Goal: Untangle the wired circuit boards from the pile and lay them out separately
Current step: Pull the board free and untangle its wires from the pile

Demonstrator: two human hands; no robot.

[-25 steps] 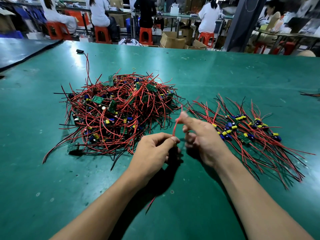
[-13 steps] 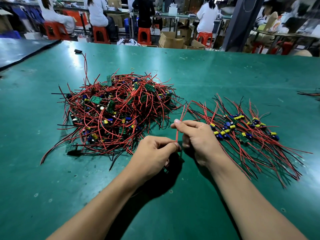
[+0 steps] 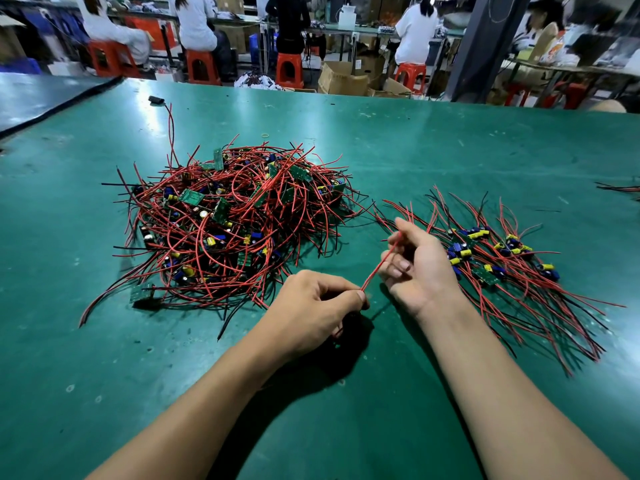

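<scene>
desk: what lies on the green surface [image 3: 415, 150]?

photographer: a tangled pile [image 3: 235, 230] of red-wired green boards at left, and a sorted group [image 3: 502, 265] fanned out just beside it.

desk: and the hands?

photographer: the left hand [image 3: 311, 306] pinches the low end of one red wire [image 3: 377, 268], fingers closed. the right hand [image 3: 419, 268], which pinched it upright a second ago, has rolled palm-up with fingers curled round the top end. the wire now slants taut. probably another board is freed, though that board is hidden.

Two bare forearms, bare left grip [image 3: 311, 303], bare right grip [image 3: 417, 271], short plain fingernails
</scene>
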